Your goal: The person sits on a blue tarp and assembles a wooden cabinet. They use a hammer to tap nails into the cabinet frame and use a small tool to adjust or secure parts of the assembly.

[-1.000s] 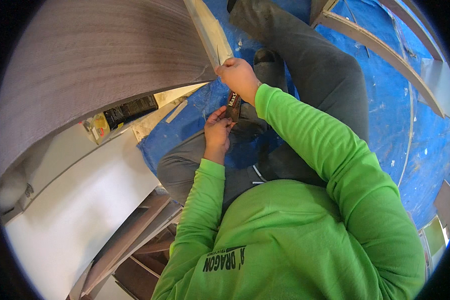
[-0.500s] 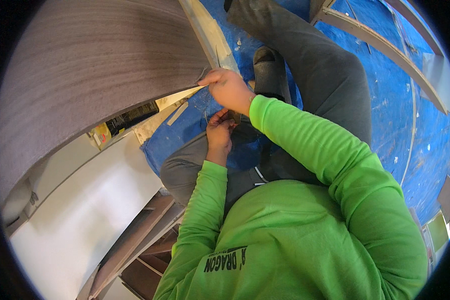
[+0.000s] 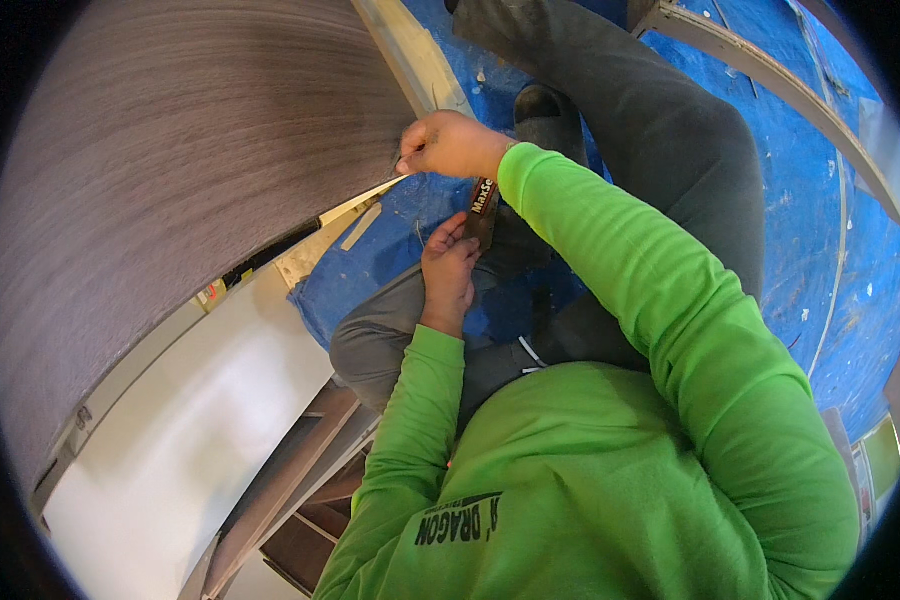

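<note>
Head cam: your right hand (image 3: 452,146) is up at the lower corner of the big grey wood-grain panel (image 3: 170,190), fingers pinched shut on something small right at the panel edge; too small to tell what it is. A dark brown tool handle (image 3: 482,210) w/ lettering sits just under that wrist, running down toward your left hand (image 3: 448,268). Left hand is curled, fingertips touching the handle's lower end; can't tell if it's truly gripping or just resting there. Both arms are in bright green sleeves (image 3: 610,260). Your knees in grey trousers (image 3: 660,130) are bent below the hands, dark shoe (image 3: 542,108) near the right wrist. Floor is covered w/ a blue tarp (image 3: 810,230), paint-flecked. A pale wood strip (image 3: 410,55) runs along the panel's right edge. Lower left: white board (image 3: 190,430), brown wood frame pieces (image 3: 290,500) beside it.
</note>
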Available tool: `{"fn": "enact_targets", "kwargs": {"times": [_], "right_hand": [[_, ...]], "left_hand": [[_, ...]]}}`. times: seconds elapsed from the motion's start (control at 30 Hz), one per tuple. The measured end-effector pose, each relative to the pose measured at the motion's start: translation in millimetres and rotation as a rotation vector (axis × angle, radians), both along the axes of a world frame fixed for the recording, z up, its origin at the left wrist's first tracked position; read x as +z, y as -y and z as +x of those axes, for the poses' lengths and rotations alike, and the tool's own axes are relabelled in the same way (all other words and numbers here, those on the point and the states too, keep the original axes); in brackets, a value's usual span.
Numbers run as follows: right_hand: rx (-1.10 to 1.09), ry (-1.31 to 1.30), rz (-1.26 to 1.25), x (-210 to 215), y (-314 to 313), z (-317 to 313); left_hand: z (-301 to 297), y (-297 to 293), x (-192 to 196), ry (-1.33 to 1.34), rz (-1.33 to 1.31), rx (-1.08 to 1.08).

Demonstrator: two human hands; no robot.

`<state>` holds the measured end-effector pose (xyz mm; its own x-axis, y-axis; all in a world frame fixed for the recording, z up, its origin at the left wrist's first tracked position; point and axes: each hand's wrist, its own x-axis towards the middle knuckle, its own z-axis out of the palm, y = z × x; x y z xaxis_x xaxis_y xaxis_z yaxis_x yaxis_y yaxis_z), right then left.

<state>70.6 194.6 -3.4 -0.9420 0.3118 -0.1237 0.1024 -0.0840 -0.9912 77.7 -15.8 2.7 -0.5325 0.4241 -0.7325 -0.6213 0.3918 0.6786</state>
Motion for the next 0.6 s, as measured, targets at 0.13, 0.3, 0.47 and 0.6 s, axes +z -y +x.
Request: {"fn": "enact_targets", "kwargs": {"times": [0.13,0.3,0.47,0.6], "right_hand": [[0.044,0.042,-0.023,12,-5,1],[0.018,0.04,0.177,1,-9,5],[0.057,-0.029,0.154,18,-7,1],[0.056,0.061,0.183,-3,-10,2]], "left_hand": [[1,-4,4,0.016,0.012,0.009],[0,-6,6,-0.009,-0.029,-0.005],[3,-3,3,-0.022,0.011,0.033],[4,-6,5,-0.02,-0.024,0.006]]}}
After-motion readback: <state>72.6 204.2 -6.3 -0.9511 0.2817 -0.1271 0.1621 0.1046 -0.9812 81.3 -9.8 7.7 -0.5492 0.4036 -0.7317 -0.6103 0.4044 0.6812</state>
